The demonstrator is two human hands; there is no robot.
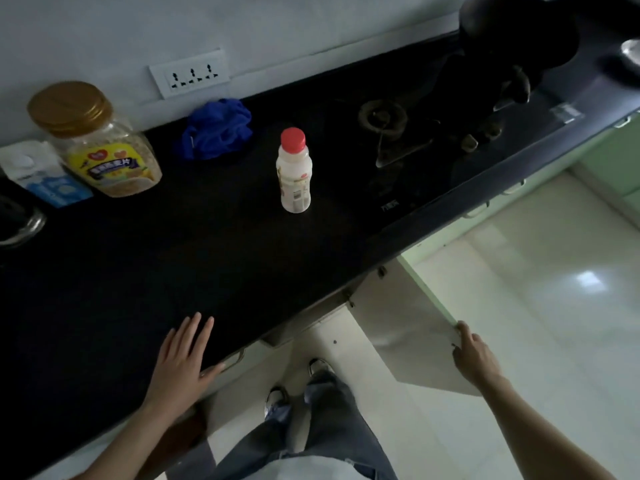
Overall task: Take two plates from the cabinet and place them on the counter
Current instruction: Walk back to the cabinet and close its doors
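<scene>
The black counter (145, 265) runs across the view. Under its front edge a pale cabinet door (408, 323) stands swung out over the floor. My right hand (474, 355) grips that door's outer edge. My left hand (181, 358) lies flat on the counter near its front edge, fingers spread, holding nothing. No plates are in view; the cabinet's inside is hidden below the counter.
On the counter stand a white bottle with a red cap (294, 171), a blue cloth (216, 129), a gold-lidded jar (100, 143) and a blue-white carton (41, 174). A gas hob (398, 133) with a dark pot (516, 39) is at right. My feet (298, 382) are below.
</scene>
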